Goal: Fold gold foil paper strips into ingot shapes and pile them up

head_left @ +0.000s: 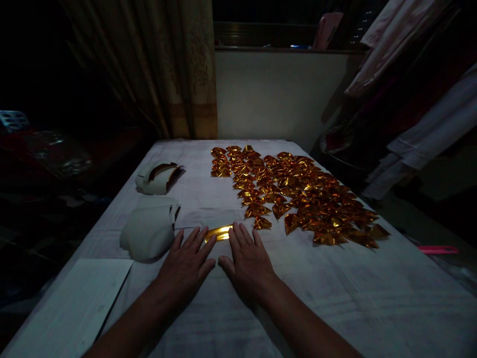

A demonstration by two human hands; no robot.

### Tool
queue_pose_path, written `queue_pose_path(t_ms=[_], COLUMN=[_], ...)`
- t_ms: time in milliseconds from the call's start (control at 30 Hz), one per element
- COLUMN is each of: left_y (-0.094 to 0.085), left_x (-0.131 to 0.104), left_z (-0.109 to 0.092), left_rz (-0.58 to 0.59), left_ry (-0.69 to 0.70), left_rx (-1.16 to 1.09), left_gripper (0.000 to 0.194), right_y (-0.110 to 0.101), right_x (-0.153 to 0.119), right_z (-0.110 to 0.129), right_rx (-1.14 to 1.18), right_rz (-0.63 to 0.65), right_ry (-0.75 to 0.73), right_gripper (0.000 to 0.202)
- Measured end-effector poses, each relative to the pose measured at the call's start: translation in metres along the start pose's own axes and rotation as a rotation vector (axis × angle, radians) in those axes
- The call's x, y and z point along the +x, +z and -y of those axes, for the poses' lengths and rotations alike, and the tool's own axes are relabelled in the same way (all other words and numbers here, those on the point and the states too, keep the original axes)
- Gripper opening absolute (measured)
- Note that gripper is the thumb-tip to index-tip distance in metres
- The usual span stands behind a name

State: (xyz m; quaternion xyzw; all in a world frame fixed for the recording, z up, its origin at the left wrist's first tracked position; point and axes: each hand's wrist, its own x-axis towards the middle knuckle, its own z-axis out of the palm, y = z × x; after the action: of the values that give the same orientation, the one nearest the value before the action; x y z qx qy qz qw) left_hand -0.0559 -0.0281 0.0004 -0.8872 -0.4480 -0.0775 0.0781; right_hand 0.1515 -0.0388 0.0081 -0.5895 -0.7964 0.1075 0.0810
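Gold foil strip (219,233): it lies flat on the cloth-covered table (223,308), straight ahead of you, bridging the space between your two hands. Its middle shows bright; both ends run up to your fingers.

Your left hand (188,261) is palm down, fingers extended forward, the foremost ones at the strip's left end. Your right hand (250,261) mirrors it, fingers over the right end. No pinch in either: both hands are spread flat, pressing from above, nothing clamped. Thumbs point inward, tips near each other but apart, on your side of the strip.

Beyond and to the right of your right hand: a broad spread of folded gold foil pieces (305,191), many touching or overlapping, pointed at their ends. The nearest lie just past your right fingertips.

Left side of the table: a large pale curled piece (149,231) near your left hand, and a smaller pale curled piece (158,179) behind it, dark along its edge; material hard to tell. Closer to you, a flat white sheet (74,303) at the left edge.

Past the table's far end: patterned curtain (149,69) left, pale wall (279,94) beside it. Garments (439,119) hang at the right. Light is dim.
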Motion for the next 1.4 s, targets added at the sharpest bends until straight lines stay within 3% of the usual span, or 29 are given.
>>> queue_pose_path(t_ms=[133,333,467,633,867,1233,1400], left_y=[-0.002,0.002,0.004,0.003,-0.004,-0.013,-0.019], left_x=[-0.001,0.0,0.0,0.001,0.002,0.011,0.016], left_z=[0.0,0.001,0.0,-0.008,-0.015,-0.001,-0.004], left_rz=[0.01,-0.005,-0.034,-0.157,-0.222,-0.178,-0.201], left_ry=[0.007,0.012,0.021,0.009,-0.027,-0.043,-0.01], left_rx=[0.003,-0.027,-0.008,0.052,-0.006,-0.182,-0.202], left_gripper=[0.051,0.053,0.052,0.048,0.04,0.032,0.025], right_y=[0.0,-0.001,0.002,0.001,-0.003,0.0,-0.003], right_x=[-0.002,-0.003,-0.003,-0.005,-0.005,-0.004,-0.003], right_z=[0.001,0.004,0.01,0.014,0.011,-0.003,-0.001], right_rx=[-0.021,0.005,-0.019,-0.049,-0.051,-0.061,-0.047], right_rz=[-0.039,-0.054,-0.061,-0.041,-0.026,-0.27,-0.28], right_ry=[0.043,-0.187,-0.074,0.042,0.05,-0.041,-0.046], right_gripper=[0.073,0.063,0.07,0.077,0.069,0.038,0.034])
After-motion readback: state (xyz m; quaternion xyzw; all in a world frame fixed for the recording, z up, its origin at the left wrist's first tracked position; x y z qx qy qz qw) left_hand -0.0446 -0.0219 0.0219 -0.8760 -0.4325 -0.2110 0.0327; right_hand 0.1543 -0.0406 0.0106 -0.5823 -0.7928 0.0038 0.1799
